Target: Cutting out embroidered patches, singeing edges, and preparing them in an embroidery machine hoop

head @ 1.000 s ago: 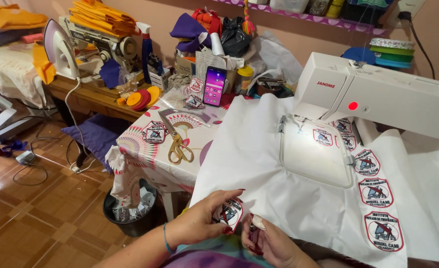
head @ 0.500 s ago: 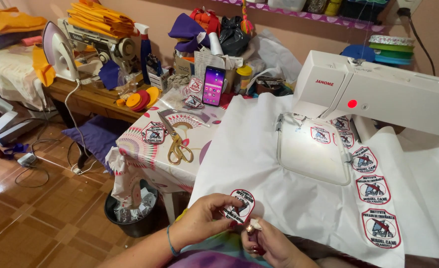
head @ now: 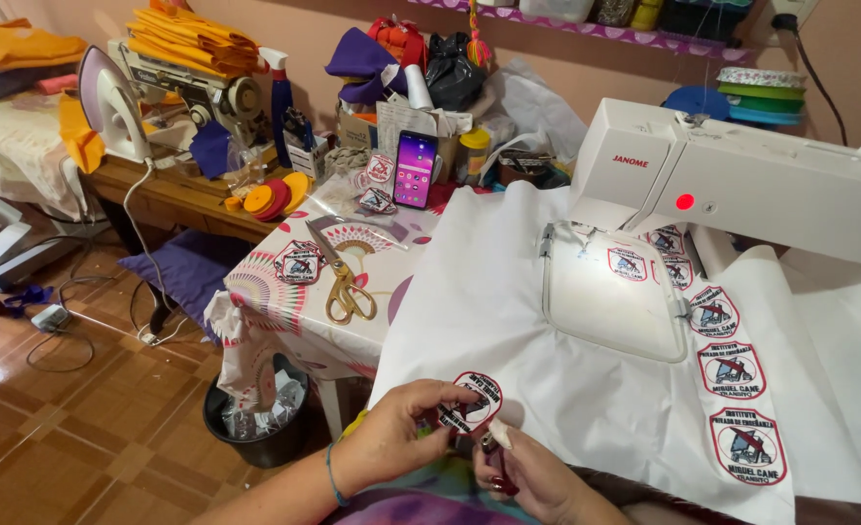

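My left hand [head: 401, 436] pinches a round embroidered patch [head: 477, 399] with a red border, held upright at the near edge of the white fabric sheet [head: 508, 321]. My right hand [head: 527, 474] is closed beside it around a small dark tool [head: 491, 449] whose kind I cannot make out, touching the patch's lower edge. Further right on the sheet runs a column of several finished patches [head: 730, 369]. A white embroidery machine [head: 741, 185] stands behind, its hoop [head: 613, 292] clamped on the sheet.
Gold-handled scissors [head: 345, 284] and a loose patch [head: 299, 262] lie on the patterned table to the left. A lit phone [head: 416, 169] leans at the back among clutter. A black bin [head: 260, 418] sits on the floor below; an iron [head: 109, 107] stands on the wooden desk.
Both hands have lifted the patch slightly and turned it more upright; the right hand has closed in on its lower edge.
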